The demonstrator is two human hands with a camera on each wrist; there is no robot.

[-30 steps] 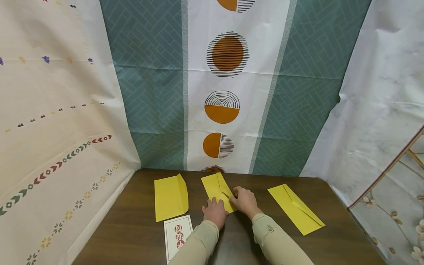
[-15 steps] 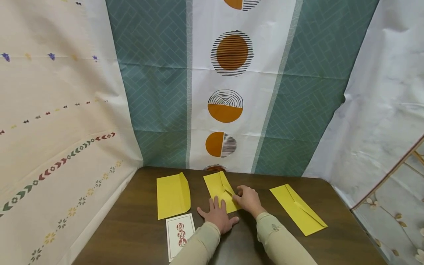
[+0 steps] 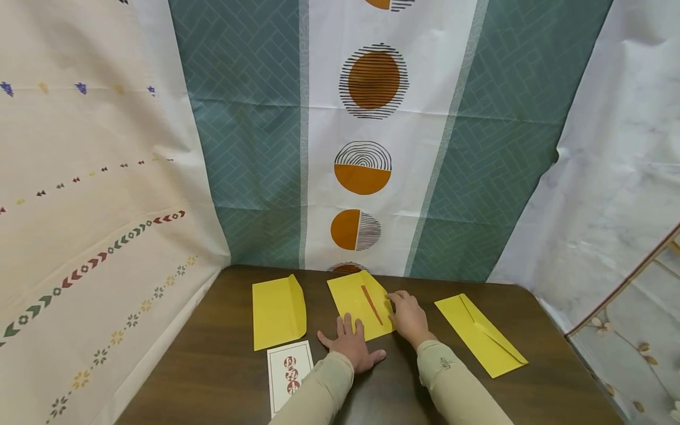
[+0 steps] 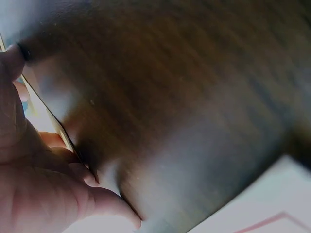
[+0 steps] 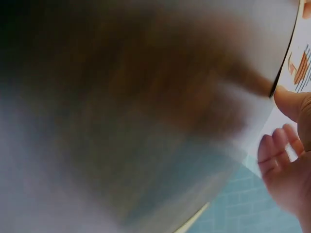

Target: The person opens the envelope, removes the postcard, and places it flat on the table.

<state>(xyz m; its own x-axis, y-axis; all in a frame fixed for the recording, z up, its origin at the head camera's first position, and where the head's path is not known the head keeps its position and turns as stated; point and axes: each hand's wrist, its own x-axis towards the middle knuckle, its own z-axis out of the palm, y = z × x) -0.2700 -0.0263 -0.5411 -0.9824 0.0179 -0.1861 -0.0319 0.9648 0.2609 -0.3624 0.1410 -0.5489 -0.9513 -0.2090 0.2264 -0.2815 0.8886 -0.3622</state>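
The middle yellow envelope (image 3: 349,296) lies on the dark wooden table (image 3: 212,366), its flap folded out to the right. A narrow red-brown strip (image 3: 372,305) shows on it near the fold. My left hand (image 3: 350,347) lies with fingers spread, fingertips resting on the envelope's near edge. In the left wrist view its thumb (image 4: 114,206) stretches over the tabletop. At the envelope's right side my right hand (image 3: 411,317) pinches the flap edge between thumb and curled fingers. The right wrist view is blurred, with the thumb (image 5: 289,103) at a paper edge.
Left of the middle envelope lies another yellow envelope (image 3: 272,313), flap turned out. Below it is a white card (image 3: 290,369) with red print, partly under the left sleeve. A closed yellow envelope (image 3: 478,335) lies at the right. Patterned cloths (image 3: 255,177) hang around the table.
My right hand has moved right with the flap, which has swung from folded down to folded out, baring the red-brown strip. My left hand has spread its fingers and stays at the near edge.
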